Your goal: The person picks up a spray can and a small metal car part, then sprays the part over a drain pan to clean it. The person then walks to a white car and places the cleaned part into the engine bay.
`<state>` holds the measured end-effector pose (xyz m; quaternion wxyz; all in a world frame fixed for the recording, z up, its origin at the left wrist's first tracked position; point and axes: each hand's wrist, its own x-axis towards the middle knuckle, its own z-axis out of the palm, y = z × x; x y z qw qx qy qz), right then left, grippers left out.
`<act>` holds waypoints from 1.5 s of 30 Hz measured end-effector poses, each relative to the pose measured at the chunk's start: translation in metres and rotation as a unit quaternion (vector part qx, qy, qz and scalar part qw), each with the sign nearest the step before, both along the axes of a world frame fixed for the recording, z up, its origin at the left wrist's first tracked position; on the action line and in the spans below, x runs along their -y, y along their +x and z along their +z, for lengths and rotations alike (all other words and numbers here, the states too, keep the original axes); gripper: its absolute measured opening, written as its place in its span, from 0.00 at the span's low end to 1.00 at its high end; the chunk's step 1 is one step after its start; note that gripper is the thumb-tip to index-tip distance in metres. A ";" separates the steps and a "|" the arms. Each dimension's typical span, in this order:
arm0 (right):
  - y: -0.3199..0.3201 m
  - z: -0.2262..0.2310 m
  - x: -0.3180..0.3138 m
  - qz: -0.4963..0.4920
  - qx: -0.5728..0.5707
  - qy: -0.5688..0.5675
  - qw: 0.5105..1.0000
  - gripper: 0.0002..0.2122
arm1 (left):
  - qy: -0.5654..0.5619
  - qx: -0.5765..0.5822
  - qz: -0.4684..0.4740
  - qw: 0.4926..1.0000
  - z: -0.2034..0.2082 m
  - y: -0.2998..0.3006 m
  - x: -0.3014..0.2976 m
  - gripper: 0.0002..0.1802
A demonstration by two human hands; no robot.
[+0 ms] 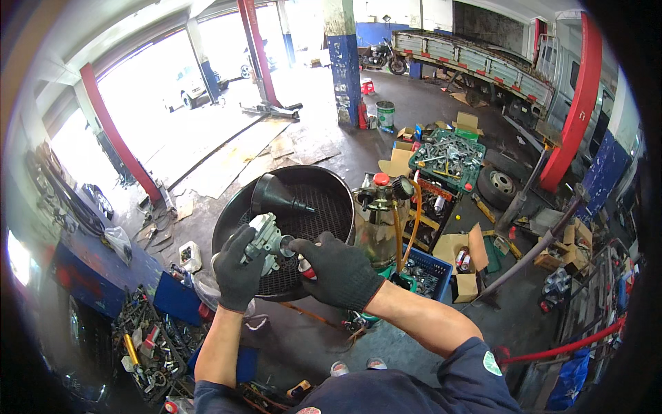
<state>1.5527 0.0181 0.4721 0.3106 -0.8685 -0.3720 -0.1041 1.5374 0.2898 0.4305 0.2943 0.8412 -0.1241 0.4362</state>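
Observation:
My left hand (236, 269), in a dark knit glove, is closed round a silver cast-metal engine part (262, 237) with a short round pipe end, held over a round black drain pan (225, 207) with a mesh grate. My right hand (341, 272), gloved alike, is closed beside it, its fingertips close to the pipe end. A small red-and-white piece (307, 268) shows below the right fingers; its kind is mostly hidden by the hand. A black funnel (276, 195) lies tilted on the grate behind the metal part.
Right of the pan stands a clear tank (376, 238) with a red cap and orange hoses. Beyond it are a green tray of sockets and tools (452, 157), a blue crate (441, 269) and a cardboard box (467, 284). Loose tools (148, 345) lie at lower left. Red lift posts (118, 131) rise around.

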 end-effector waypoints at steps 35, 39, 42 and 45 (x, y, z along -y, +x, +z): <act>-0.013 -0.026 0.022 0.047 0.053 0.005 0.998 0.33 | -0.062 -0.100 0.046 0.992 -0.003 -0.008 0.004 0.29; -0.011 -0.028 0.019 0.072 0.102 0.025 0.992 0.33 | -0.062 -0.101 0.055 0.991 -0.003 -0.009 0.005 0.29; -0.009 -0.027 0.017 0.072 0.104 0.012 0.992 0.32 | -0.052 -0.091 0.056 0.993 -0.002 -0.009 0.007 0.28; -0.009 -0.026 0.016 0.074 0.098 0.004 0.992 0.31 | -0.049 -0.085 0.056 0.994 -0.001 -0.008 0.009 0.27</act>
